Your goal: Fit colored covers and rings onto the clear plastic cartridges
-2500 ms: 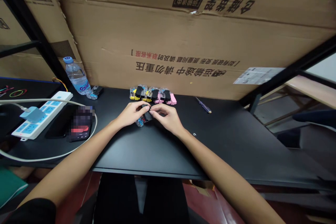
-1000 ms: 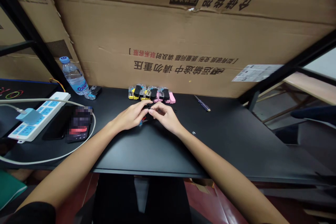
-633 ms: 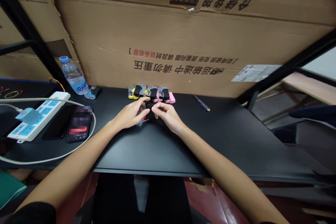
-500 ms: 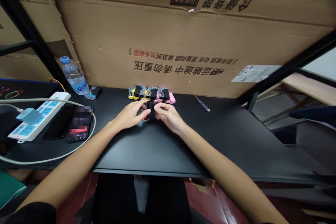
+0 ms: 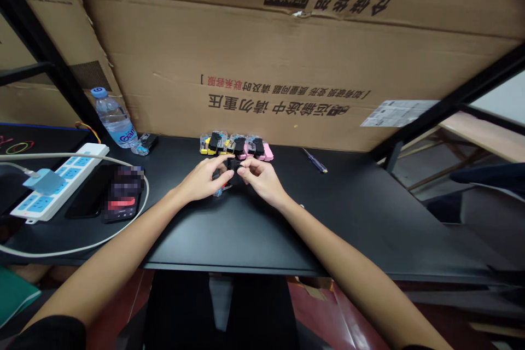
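Note:
Between my hands is a small black part (image 5: 234, 166), its exact kind too small to make out. My left hand (image 5: 206, 177) grips it from the left, thumb and fingers curled round it. My right hand (image 5: 260, 179) pinches it from the right with thumb and forefinger. Under my left fingers, a clear piece with blue and red bits (image 5: 220, 191) shows partly; most of it is hidden. Just beyond my fingertips stands a row of small yellow, pink, black and clear plastic devices (image 5: 237, 145) on the black table (image 5: 213, 240).
A screwdriver (image 5: 315, 161) lies to the right. On the left are a water bottle (image 5: 115, 118), a white power strip (image 5: 61, 183) with a plug, a looping white cable (image 5: 146, 197) and two phones (image 5: 123, 194). A cardboard sheet (image 5: 254, 49) rises behind the table.
My right fingers have shifted slightly left and closer round the black part. A small pale spot now shows on the table beside my right wrist. The left hand has hardly moved.

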`<state>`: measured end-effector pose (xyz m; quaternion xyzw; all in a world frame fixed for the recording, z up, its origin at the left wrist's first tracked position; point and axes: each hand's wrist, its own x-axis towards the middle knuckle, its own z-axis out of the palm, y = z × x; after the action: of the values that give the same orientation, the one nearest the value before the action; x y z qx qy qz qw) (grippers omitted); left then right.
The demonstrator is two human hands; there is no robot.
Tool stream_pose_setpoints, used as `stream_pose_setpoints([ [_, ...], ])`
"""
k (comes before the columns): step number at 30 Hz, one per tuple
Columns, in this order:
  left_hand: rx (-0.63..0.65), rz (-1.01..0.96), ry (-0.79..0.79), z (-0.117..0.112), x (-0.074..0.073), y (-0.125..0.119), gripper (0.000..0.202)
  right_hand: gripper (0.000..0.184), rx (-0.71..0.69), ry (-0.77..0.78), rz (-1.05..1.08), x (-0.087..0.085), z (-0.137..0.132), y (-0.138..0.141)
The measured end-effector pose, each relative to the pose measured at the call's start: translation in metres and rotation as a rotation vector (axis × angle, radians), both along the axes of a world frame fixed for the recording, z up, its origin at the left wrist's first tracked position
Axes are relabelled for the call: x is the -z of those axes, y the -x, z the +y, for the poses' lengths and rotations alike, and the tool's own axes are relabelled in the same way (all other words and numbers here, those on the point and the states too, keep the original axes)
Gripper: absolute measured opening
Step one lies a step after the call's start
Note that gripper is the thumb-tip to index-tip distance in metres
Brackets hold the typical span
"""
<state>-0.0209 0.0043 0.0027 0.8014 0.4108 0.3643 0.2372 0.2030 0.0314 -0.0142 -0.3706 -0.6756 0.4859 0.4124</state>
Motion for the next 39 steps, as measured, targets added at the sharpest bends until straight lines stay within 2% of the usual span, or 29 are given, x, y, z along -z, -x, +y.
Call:
stream_pose_setpoints([
  [10, -0.028, 0.13, -0.105, 0.003, 0.005, 0.002, 0.041, 0.046, 0.095, -0.225, -0.1, 0.001, -0.01, 0.011],
  [19, -0.018, 0.147, -0.102, 0.002, 0.005, 0.003, 0.04, 0.054, -0.044, 0.085, 0.037, -0.006, -0.005, 0.003],
  [23, -0.023, 0.142, -0.058, 0.002, 0.006, 0.004, 0.043, 0.055, -0.054, 0.079, 0.012, -0.006, -0.002, 0.002],
  [26, -0.023, 0.131, -0.03, 0.002, 0.007, 0.003, 0.042, 0.055, -0.085, 0.026, -0.049, -0.013, 0.0, -0.003],
  [28, -0.019, 0.116, -0.029, 0.002, 0.008, 0.002, 0.039, 0.054, -0.055, -0.045, -0.079, -0.021, 0.004, -0.012],
  [30, -0.019, 0.109, -0.048, 0.002, 0.007, 0.002, 0.033, 0.052, 0.068, -0.171, -0.14, -0.03, 0.013, -0.029],
  [32, -0.017, 0.107, -0.077, 0.003, 0.007, 0.003, 0.027, 0.047, 0.207, -0.313, -0.294, -0.034, 0.025, -0.052],
  [33, -0.009, 0.102, -0.099, 0.004, 0.007, 0.003, 0.025, 0.045, 0.242, -0.33, -0.399, -0.034, 0.032, -0.066],
  [35, 0.022, 0.085, -0.151, 0.006, 0.007, 0.004, 0.023, 0.038, 0.228, -0.262, -0.609, -0.03, 0.047, -0.092],
  [37, 0.06, 0.067, -0.206, 0.007, 0.007, 0.005, 0.023, 0.03, 0.199, -0.13, -0.763, -0.021, 0.06, -0.113],
  [39, 0.079, 0.062, -0.244, 0.009, 0.008, 0.005, 0.022, 0.026, 0.179, -0.05, -0.811, -0.01, 0.07, -0.124],
])
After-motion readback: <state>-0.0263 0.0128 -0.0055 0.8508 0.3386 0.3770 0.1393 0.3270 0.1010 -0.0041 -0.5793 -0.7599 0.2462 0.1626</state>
